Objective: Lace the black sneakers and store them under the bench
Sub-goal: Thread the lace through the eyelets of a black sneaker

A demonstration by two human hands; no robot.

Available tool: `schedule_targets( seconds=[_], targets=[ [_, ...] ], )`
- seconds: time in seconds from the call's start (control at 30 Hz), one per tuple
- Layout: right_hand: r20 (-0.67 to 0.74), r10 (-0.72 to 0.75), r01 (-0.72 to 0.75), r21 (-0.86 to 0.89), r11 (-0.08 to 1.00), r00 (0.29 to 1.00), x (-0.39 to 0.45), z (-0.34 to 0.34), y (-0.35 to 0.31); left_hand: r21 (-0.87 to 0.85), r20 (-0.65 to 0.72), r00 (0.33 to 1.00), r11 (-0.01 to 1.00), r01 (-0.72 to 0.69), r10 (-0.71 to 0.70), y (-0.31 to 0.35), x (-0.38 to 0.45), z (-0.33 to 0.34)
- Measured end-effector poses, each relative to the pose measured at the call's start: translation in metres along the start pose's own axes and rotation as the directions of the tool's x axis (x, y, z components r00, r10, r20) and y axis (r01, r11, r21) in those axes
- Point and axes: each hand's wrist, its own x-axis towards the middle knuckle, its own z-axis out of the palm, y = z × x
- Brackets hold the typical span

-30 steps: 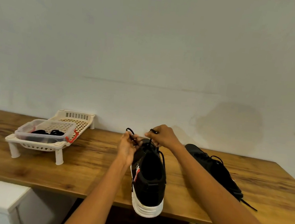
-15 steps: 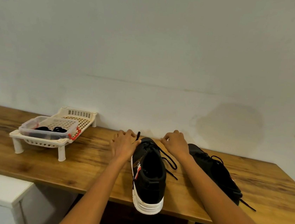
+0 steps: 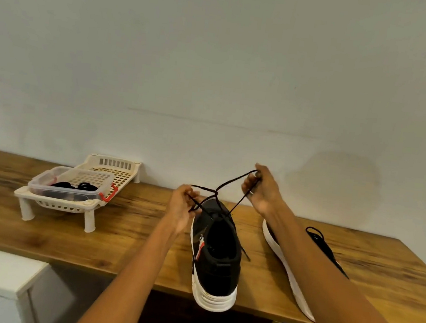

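1. Right now both hands are up over the near sneaker, which sits on the wooden bench top with its white heel poking out past the front edge.
2. Left hand has its fingers curled in, pinching one run of the black lace just left of the shoe's toe end; right hand is raised higher and to the right, thumb and fingers pinching the other run near its tip.
3. Between them the lace crosses just above the eyelets and looks taut, so I'd call this the tightening or knotting of this shoe.
4. Risk one: that overhanging heel. A hard pull toward the body could tip the sneaker off the edge.
5. Risk two: the right-hand pinch sits close to the lace's end, so it could slip out and the crossing would slacken.
6. Risk three: uneven pull could leave one end short for a bow.
7. Second sneaker lies tilted on its side under the right forearm, laces showing; a dropped elbow could shove it.
8. Far left, a white rack carries a clear box of dark items, well apart from the action.
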Motion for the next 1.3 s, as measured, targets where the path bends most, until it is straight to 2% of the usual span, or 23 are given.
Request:
schedule_targets(
  seconds=[0.07,0.13,0.2,0.27,0.37,0.43,0.5,0.53,0.6,0.63,0.67,0.7,0.73,0.77,0.8,0.87,0.9,0.93,1.0,1.1,1.17,1.3],
  targets=[
    [-0.084,-0.087,0.098,0.14,0.985,0.993,0.004,-0.001,-0.016,-0.244,-0.119,0.992,0.968,-0.066,0.037,0.011,0.002,-0.004],
    [-0.196,-0.163,0.205,0.219,0.954,0.967,0.008,-0.005,-0.029,-0.383,-0.258,0.964,0.91,-0.157,0.057,0.016,0.001,-0.011],
    [-0.317,-0.221,0.304,0.245,0.921,0.923,0.01,-0.012,-0.036,-0.418,-0.396,0.917,0.881,-0.22,0.042,0.018,0.0,-0.022],
    [-0.406,-0.251,0.375,0.265,0.888,0.879,0.009,-0.019,-0.038,-0.394,-0.488,0.873,0.891,-0.223,0.003,0.019,0.001,-0.034],
    [-0.469,-0.238,0.348,0.163,0.923,0.851,0.009,-0.028,-0.033,-0.155,-0.571,0.821,0.984,-0.092,-0.013,0.014,0.009,-0.045],
    [-0.405,-0.159,0.18,0.013,0.984,0.9,0.01,-0.031,-0.022,0.151,-0.543,0.84,0.983,0.106,-0.007,0.006,0.011,-0.045],
    [-0.266,-0.047,-0.013,-0.22,0.975,0.963,0.009,-0.031,-0.009,0.481,-0.479,0.878,0.842,0.244,0.019,0.0,0.01,-0.042],
    [-0.207,-0.002,-0.077,-0.37,0.926,0.978,0.008,-0.03,-0.003,0.655,-0.429,0.902,0.705,0.272,0.05,-0.003,0.009,-0.041],
    [-0.133,0.054,-0.13,-0.673,0.728,0.99,0.009,-0.028,0.009,0.924,-0.309,0.926,0.298,0.239,0.215,-0.009,0.009,-0.041],
    [-0.11,0.066,-0.128,-0.806,0.578,0.992,0.01,-0.027,0.014,0.97,-0.242,0.919,0.087,0.226,0.31,-0.01,0.007,-0.037],
    [-0.087,0.065,-0.105,-0.922,0.373,0.994,0.011,-0.028,0.017,0.975,-0.17,0.905,-0.067,0.212,0.39,-0.009,0.003,-0.031],
    [-0.065,0.038,-0.069,-0.99,0.126,0.997,0.013,-0.029,0.02,0.975,-0.091,0.889,-0.14,0.17,0.449,-0.008,0.001,-0.024],
    [-0.032,-0.011,-0.033,-0.993,-0.111,0.999,0.015,-0.029,0.022,0.981,-0.001,0.875,-0.168,0.094,0.484,-0.008,0.002,-0.018],
    [0.029,-0.063,0.01,-0.96,-0.28,0.998,0.016,-0.029,0.025,0.985,0.099,0.869,-0.172,-0.016,0.485,-0.008,0.005,-0.014],
    [0.109,-0.098,0.069,-0.937,-0.343,0.989,0.016,-0.029,0.026,0.974,0.209,0.863,-0.174,-0.143,0.46,-0.009,0.007,-0.01],
    [0.279,-0.076,0.251,-0.932,-0.261,0.957,0.017,-0.024,0.028,0.927,0.373,0.849,-0.11,-0.359,0.374,-0.014,0.011,-0.005],
    [0.357,0.007,0.351,-0.913,-0.211,0.934,0.017,-0.02,0.028,0.906,0.412,0.849,-0.045,-0.422,0.331,-0.015,0.012,-0.003],
    [0.405,0.11,0.419,-0.888,-0.189,0.908,0.016,-0.016,0.029,0.892,0.429,0.855,0.015,-0.452,0.292,-0.017,0.012,-0.001],
    [0.433,0.249,0.486,-0.846,-0.219,0.866,0.017,-0.012,0.032,0.886,0.424,0.876,0.097,-0.454,0.228,-0.022,0.013,0.0],
    [0.439,0.273,0.504,-0.826,-0.253,0.856,0.018,-0.013,0.037,0.877,0.384,0.9,0.223,-0.425,0.208,-0.026,0.013,-0.002],
    [0.455,0.243,0.511,-0.814,-0.277,0.857,0.019,-0.011,0.039,0.871,0.389,0.897,0.234,-0.432,0.211,-0.025,0.013,-0.003],
    [0.468,0.192,0.505,-0.794,-0.338,0.863,0.016,-0.007,0.043,0.88,0.414,0.89,0.166,-0.444,0.191,-0.026,0.015,-0.003]
  ],
)
